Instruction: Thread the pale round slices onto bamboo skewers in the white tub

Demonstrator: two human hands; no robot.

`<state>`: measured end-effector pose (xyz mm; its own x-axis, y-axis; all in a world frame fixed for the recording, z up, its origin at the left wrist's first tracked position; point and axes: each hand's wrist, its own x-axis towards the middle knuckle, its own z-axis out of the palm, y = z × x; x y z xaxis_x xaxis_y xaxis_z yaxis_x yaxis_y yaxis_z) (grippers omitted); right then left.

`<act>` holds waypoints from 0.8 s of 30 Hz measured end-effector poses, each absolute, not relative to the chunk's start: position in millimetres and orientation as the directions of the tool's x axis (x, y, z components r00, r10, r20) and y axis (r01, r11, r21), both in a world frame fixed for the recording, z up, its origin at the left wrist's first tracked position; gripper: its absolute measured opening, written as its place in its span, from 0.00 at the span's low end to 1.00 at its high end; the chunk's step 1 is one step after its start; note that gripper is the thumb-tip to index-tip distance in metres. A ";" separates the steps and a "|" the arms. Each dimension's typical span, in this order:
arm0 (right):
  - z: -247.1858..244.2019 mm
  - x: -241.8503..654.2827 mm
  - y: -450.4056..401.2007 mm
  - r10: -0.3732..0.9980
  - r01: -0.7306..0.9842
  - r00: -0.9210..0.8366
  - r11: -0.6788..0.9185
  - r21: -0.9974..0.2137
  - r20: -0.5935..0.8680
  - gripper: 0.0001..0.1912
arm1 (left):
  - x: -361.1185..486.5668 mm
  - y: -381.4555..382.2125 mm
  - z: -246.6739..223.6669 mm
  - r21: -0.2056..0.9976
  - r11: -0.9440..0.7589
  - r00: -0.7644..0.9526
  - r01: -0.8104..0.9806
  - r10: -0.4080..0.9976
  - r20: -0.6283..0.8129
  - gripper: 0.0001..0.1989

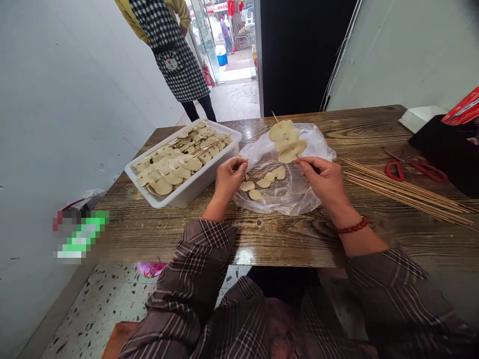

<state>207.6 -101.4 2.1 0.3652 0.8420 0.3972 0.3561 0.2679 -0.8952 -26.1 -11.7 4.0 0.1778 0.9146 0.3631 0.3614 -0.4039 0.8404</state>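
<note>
My right hand [324, 179] pinches the lower end of a bamboo skewer [274, 116]. Three beige, flat oval slices [292, 151] are threaded on it, tilted above a clear plastic bag [295, 199]. To the left, my left hand [230, 182] has thumb and fingers pressed together at the bag's edge; whatever they hold, if anything, cannot be made out. Several loose slices [263, 183] lie on the bag between my hands. Beyond my left hand is a white plastic tub [187, 194], filled with skewered slices [175, 169].
On the wooden table [284, 249], several bare bamboo skewers [404, 192] lie right of my right hand. Red-handled scissors [395, 171] and a black bag [445, 149] are farther right. A person in a checked apron [179, 60] stands behind the table, near an open doorway.
</note>
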 end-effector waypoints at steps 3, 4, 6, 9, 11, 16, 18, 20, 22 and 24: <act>2.8 207.3 -101.8 0.831 0.357 0.370 0.286 -0.889 0.415 0.15 | -18.2 -15.2 0.4 0.762 -0.448 0.303 0.467 0.891 0.338 0.07; 2.8 207.3 -101.9 0.831 0.358 0.369 0.286 -0.889 0.416 0.15 | -13.4 -16.4 -0.8 0.735 -0.463 0.350 0.495 0.881 0.319 0.08; 2.3 207.4 -101.6 0.836 0.362 0.357 0.288 -0.887 0.417 0.15 | -1.2 -17.9 -2.5 0.674 -0.502 0.438 0.541 0.853 0.284 0.07; 0.9 207.8 -100.3 0.836 0.378 0.332 0.307 -0.873 0.438 0.15 | 20.6 -18.2 -2.6 0.513 -0.614 0.579 0.601 0.776 0.250 0.08; 0.4 208.2 -99.1 0.833 0.386 0.322 0.319 -0.865 0.451 0.15 | 35.0 -17.5 -1.7 0.364 -0.695 0.670 0.619 0.710 0.217 0.09; 3.4 207.9 -98.0 0.822 0.379 0.321 0.344 -0.859 0.471 0.14 | 58.8 -16.2 1.6 0.117 -0.720 0.707 0.684 0.694 0.137 0.10; 5.6 207.0 -98.2 0.817 0.374 0.325 0.351 -0.858 0.476 0.14 | 63.4 -16.3 2.6 0.082 -0.695 0.685 0.714 0.718 0.126 0.09; 7.0 206.2 -98.2 0.815 0.367 0.331 0.354 -0.861 0.476 0.14 | 66.7 -16.6 2.5 0.057 -0.674 0.665 0.736 0.736 0.127 0.10; 7.2 206.0 -97.6 0.814 0.356 0.332 0.360 -0.862 0.477 0.13 | 69.5 -16.2 0.8 0.048 -0.650 0.639 0.758 0.756 0.143 0.12; 6.5 206.5 -96.8 0.812 0.350 0.333 0.365 -0.863 0.479 0.13 | 71.5 -14.3 -2.5 0.079 -0.616 0.597 0.784 0.783 0.174 0.12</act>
